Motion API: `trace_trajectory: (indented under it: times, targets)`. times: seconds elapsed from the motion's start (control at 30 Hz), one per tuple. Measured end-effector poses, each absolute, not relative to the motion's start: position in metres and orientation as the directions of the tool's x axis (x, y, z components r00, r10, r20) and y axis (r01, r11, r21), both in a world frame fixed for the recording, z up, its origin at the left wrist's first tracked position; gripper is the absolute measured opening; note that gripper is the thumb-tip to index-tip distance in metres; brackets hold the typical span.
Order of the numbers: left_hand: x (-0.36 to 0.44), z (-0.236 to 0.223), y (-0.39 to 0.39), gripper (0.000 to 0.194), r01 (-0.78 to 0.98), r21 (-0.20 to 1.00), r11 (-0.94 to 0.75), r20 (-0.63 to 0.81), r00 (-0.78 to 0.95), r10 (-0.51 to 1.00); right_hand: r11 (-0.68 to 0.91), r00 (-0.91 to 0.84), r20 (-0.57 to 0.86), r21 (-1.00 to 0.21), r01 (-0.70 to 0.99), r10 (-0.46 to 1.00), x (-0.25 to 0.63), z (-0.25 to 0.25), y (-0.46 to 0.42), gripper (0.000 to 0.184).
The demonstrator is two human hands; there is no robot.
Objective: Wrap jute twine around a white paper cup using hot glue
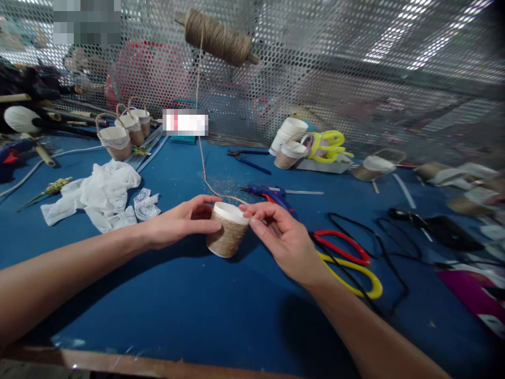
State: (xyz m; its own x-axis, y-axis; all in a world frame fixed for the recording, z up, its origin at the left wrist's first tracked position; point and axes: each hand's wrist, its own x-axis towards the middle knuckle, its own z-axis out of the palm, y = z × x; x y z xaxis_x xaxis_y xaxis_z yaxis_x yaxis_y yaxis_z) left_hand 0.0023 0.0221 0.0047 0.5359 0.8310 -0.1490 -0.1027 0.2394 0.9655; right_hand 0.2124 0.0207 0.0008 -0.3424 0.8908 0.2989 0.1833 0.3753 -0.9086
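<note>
A white paper cup, wrapped in brown twine over most of its side, is tilted slightly above the blue table. My left hand grips it from the left, thumb on the near side and fingers behind. At the cup's right rim, my right hand pinches the twine between thumb and fingertips. That strand runs up to a twine spool hanging on the mesh panel. A white band at the cup's rim is bare of twine. Behind my right hand lies a blue glue gun with a clear glue stick.
White lace lies to the left, near several twine-wrapped cups with handles. Pliers and stacked white cups stand farther back. Red and yellow scissors handles and black cords lie right, beside my right forearm.
</note>
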Motion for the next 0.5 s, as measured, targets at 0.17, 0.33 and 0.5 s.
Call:
trace_trajectory:
  times: [0.17,0.33,0.5]
  targets:
    - [0.008,0.0031,0.0178,0.045,-0.127,0.966,0.227,-0.131,0.515,0.847,0.405,-0.343,0.328,-0.895,0.185,0.881,0.2112,-0.0026,0.0193,0.006]
    - [0.0101,0.0022,0.0153,0.043,-0.134,0.967,0.217,-0.127,0.486,0.865,0.414,-0.359,0.334,-0.894,0.173,0.872,0.2104,-0.0033,0.0185,0.005]
    - [0.0097,0.0029,0.016,0.045,-0.097,0.975,0.198,-0.125,0.496,0.86,0.423,-0.362,0.334,-0.884,0.202,0.871,0.2113,-0.0027,0.019,0.005]
